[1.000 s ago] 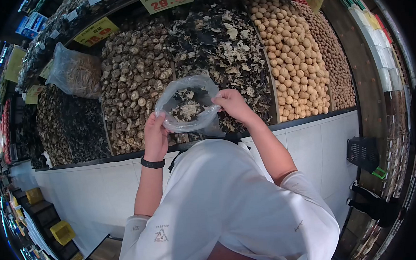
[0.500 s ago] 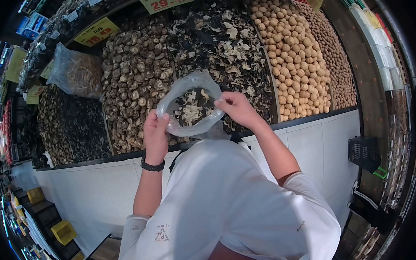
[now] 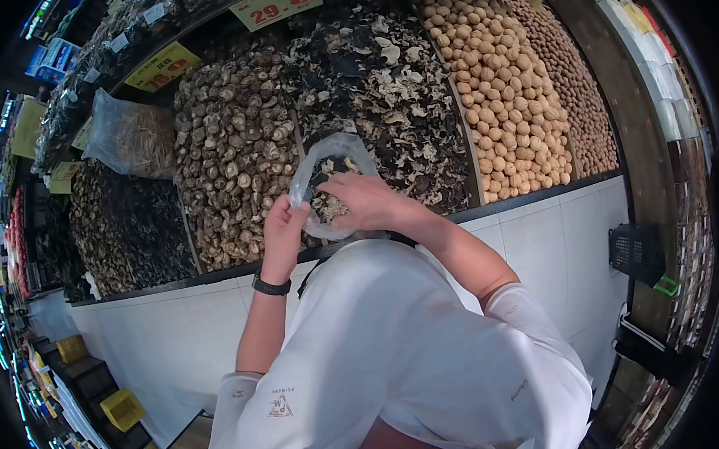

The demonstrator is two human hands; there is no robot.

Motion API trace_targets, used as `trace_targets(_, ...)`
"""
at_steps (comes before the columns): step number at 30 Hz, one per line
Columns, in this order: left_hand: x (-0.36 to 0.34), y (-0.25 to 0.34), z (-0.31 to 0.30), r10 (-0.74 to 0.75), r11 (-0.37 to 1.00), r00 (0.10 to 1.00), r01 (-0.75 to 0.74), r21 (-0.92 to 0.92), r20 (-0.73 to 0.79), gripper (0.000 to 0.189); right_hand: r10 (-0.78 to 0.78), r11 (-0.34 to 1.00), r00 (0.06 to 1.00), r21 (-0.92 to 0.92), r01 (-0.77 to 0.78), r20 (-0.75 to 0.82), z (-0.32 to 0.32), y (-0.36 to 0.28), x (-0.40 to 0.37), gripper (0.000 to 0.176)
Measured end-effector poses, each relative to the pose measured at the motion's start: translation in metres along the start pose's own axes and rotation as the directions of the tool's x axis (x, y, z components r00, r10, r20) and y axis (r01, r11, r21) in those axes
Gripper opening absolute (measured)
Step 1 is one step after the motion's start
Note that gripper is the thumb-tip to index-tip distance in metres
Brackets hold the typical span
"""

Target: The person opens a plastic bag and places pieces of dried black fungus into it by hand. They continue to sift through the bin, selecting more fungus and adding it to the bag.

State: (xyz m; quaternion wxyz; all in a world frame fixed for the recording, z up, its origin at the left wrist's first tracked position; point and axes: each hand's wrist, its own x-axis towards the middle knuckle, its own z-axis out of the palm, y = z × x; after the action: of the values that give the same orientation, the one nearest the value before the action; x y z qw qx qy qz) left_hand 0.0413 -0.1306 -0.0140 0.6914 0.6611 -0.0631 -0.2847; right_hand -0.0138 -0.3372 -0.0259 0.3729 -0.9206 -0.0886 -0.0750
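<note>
A clear plastic bag [image 3: 354, 145] hangs with its mouth wide at the front of the bin of dried black fungus [image 3: 405, 84]. At the left of its rim, my left hand [image 3: 285, 228] pinches the plastic between thumb and fingers. Over the bag's mouth reaches my right hand [image 3: 366, 201], fingers stretched to the left and thumb apart, with nothing visible in it. Pale and dark fungus pieces show through the opening beside the fingers. The lower part of the bag is hidden behind the hands and shirt.
Dried shiitake mushrooms [image 3: 230, 162] fill the bin to the left, and walnuts [image 3: 503, 95] the one to the right. A filled plastic sack [image 3: 131, 135] lies on the left bins. Price signs [image 3: 275, 5] stand along the back. A dark basket [image 3: 636, 252] is at the right.
My right hand has let go of the bag's right rim and moved left over the opening. The mouth has narrowed; my left hand still grips the rim, slightly further right.
</note>
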Motion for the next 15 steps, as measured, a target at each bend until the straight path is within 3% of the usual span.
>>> trace_targets(2,0.0,-0.001,-0.003,0.033,0.999,0.999,-0.033,-0.004,-0.006,0.008,0.118,0.993,0.956,-0.043,-0.111,0.269,0.003,0.001,0.008,0.058)
trace_targets(6,-0.005,-0.004,-0.008,0.025,0.997,0.997,-0.03,-0.072,-0.067,0.009,0.243,0.97,0.939,-0.069,-0.233,0.242,-0.012,-0.006,0.007,0.054)
trace_targets(8,-0.007,-0.003,-0.009,0.022,0.994,0.997,-0.029,-0.103,-0.068,0.009,0.378,0.924,0.912,-0.127,-0.36,0.161,-0.016,-0.003,0.009,0.053)
trace_targets(11,-0.007,-0.006,-0.01,0.017,0.993,0.998,-0.024,-0.115,-0.063,0.01,0.371,0.927,0.927,-0.079,-0.367,0.047,-0.017,-0.002,0.011,0.053)
trace_targets(15,-0.005,-0.001,-0.006,0.019,0.992,0.998,-0.027,-0.12,-0.068,0.01,0.416,0.909,0.907,-0.015,-0.416,0.069,-0.025,-0.019,0.018,0.053)
